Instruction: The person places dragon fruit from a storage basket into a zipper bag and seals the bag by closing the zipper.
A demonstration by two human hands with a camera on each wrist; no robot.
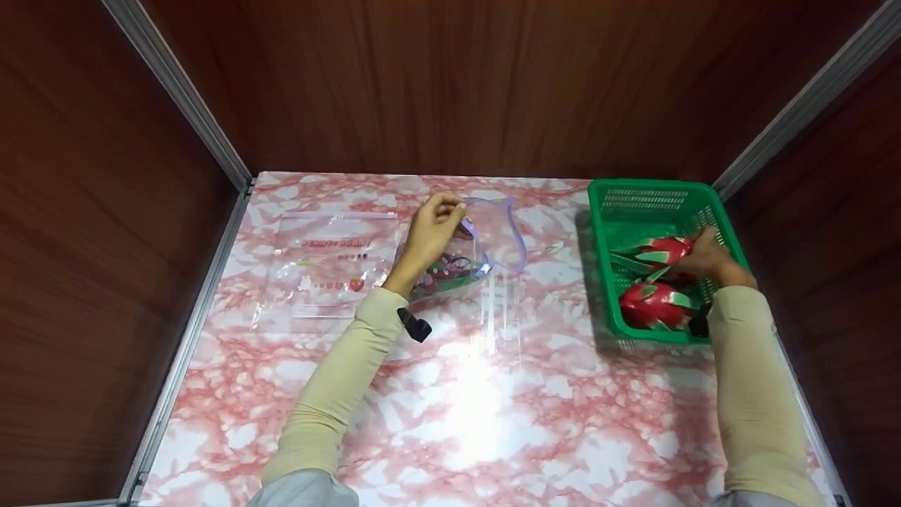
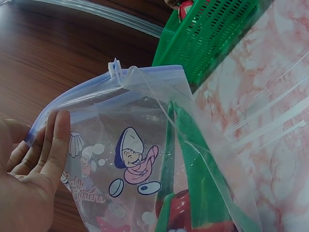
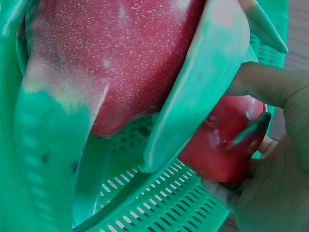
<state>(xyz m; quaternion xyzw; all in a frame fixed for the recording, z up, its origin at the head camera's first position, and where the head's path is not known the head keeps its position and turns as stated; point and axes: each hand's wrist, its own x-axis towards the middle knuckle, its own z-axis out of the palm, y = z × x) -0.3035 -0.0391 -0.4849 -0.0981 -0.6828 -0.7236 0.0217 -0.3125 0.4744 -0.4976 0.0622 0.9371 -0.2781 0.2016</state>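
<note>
The hands work at two places over a pink-and-white marbled tabletop [image 1: 281,415]. The left hand [image 1: 433,229] pinches the purple-edged mouth of a clear zip bag [image 2: 130,162] between thumb and fingers, the fingers fairly straight along the film. The bag, printed with cartoon figures, has a bagged dragon fruit [image 2: 176,210] inside, red with long green leaves. The right hand [image 1: 709,257] reaches into a green basket [image 1: 600,246] at the right of the tabletop, its thumb and fingers curled round the farther dragon fruit [image 3: 222,140]. A nearer dragon fruit [image 1: 654,304] lies in the basket just beside it, towards the person. To the left of the zip bag, a flat clear bag [image 1: 331,264] with red lettering and a strawberry print lies on the tabletop. Pale yellow sleeves [image 1: 345,394] cover both forearms, and dark wood-grain panels [image 1: 457,84] stand around the tabletop.
</note>
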